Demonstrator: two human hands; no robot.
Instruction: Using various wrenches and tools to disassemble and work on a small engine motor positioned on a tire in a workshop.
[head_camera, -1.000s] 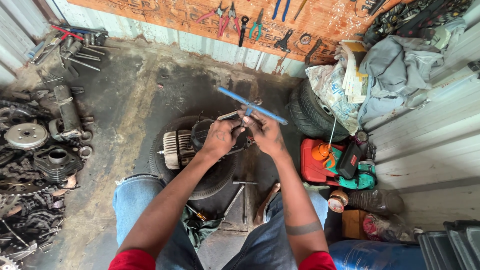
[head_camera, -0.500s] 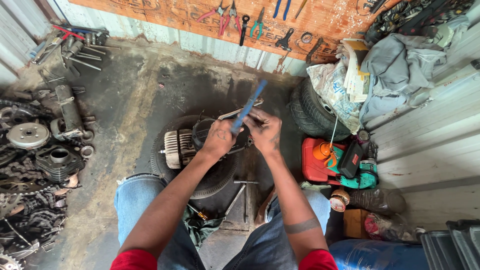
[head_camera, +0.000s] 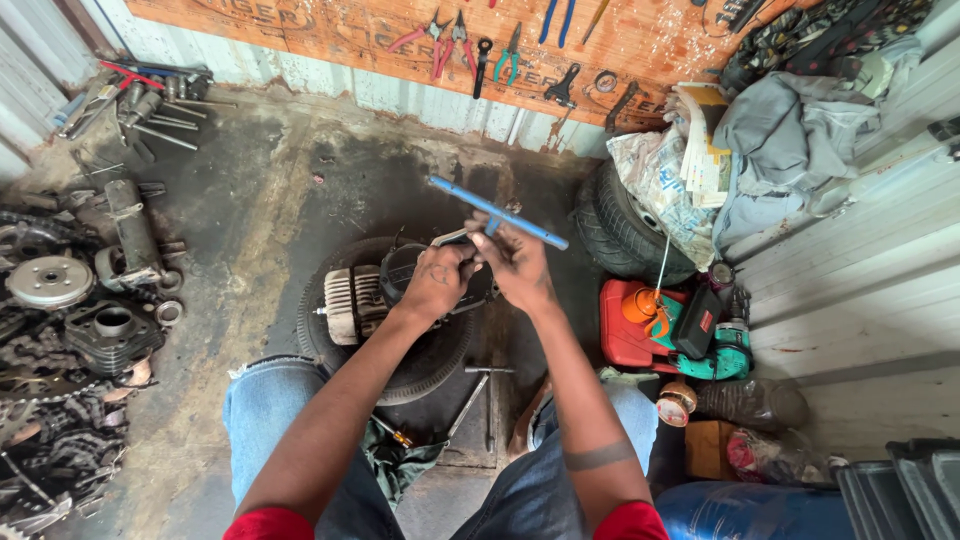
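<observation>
A small engine (head_camera: 365, 300) with a finned cylinder lies on a tyre (head_camera: 420, 365) on the floor between my knees. My right hand (head_camera: 518, 265) grips the shaft of a blue T-handle wrench (head_camera: 497, 211), whose crossbar lies slanted from upper left to lower right above the engine. My left hand (head_camera: 437, 283) is closed beside it, over the top of the engine, holding a thin metal part that sticks out toward the wrench.
Engine parts and chains (head_camera: 70, 330) are piled at the left. A board with pliers and wrenches (head_camera: 480, 45) hangs on the far wall. A tyre (head_camera: 625, 225), a red case with a green drill (head_camera: 680, 335) and cloth bags stand at the right. A T-wrench (head_camera: 485, 395) lies by my knees.
The blue crossbar has spun: slanted down-right a second ago, steeply tilted half a second ago, slanted down-right again now. Both hands stay over the engine.
</observation>
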